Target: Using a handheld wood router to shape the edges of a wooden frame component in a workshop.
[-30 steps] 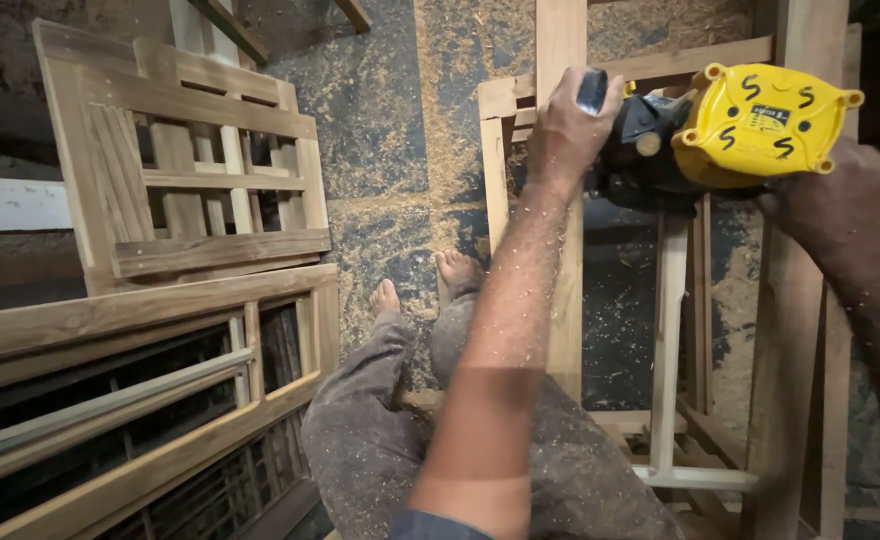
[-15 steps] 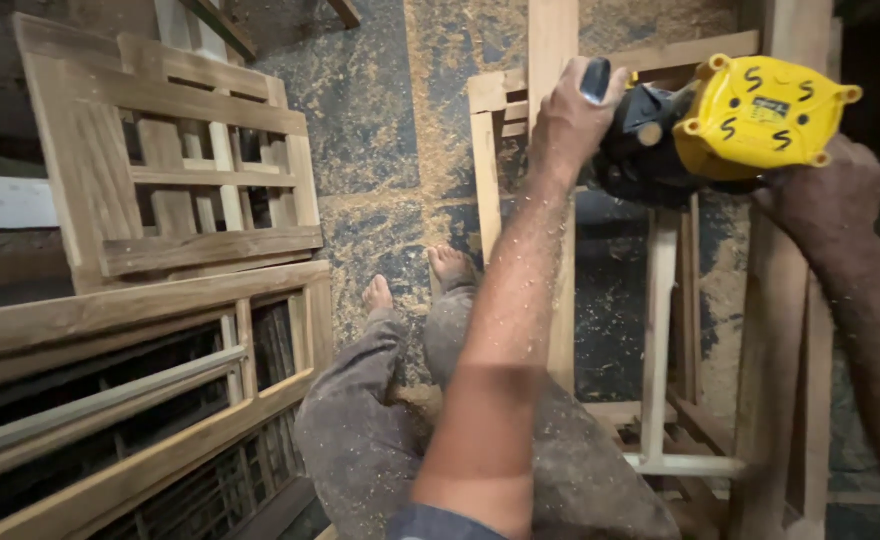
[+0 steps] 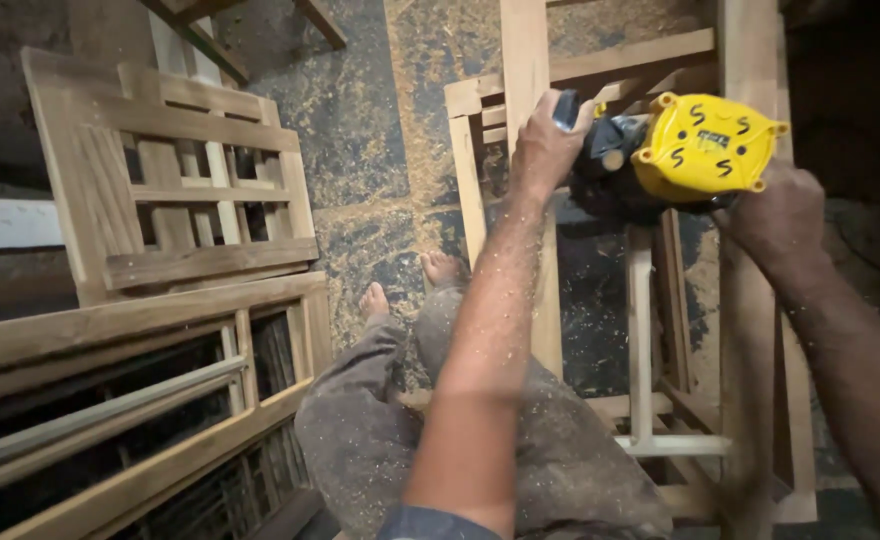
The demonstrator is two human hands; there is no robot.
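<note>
A yellow and black power tool [image 3: 690,155] is held against an upright wooden frame [image 3: 745,330] on the right. My left hand [image 3: 545,150] grips the tool's grey side handle, arm dusted with sawdust. My right hand [image 3: 775,215] holds the tool's body from the right, partly under the yellow housing. The tool's working face is hidden against the wood. My bare feet [image 3: 410,285] and dusty grey trousers [image 3: 370,430] show below, on the floor.
Wooden slatted frames [image 3: 175,190] lean at the left, with more stacked frames [image 3: 130,400] below them. The dark floor [image 3: 370,150] is strewn with sawdust. Wooden rails and rungs [image 3: 645,400] cross under the tool.
The tool and both hands have shifted slightly lower and left along the frame; the view has drifted a little. Both grips are unchanged.
</note>
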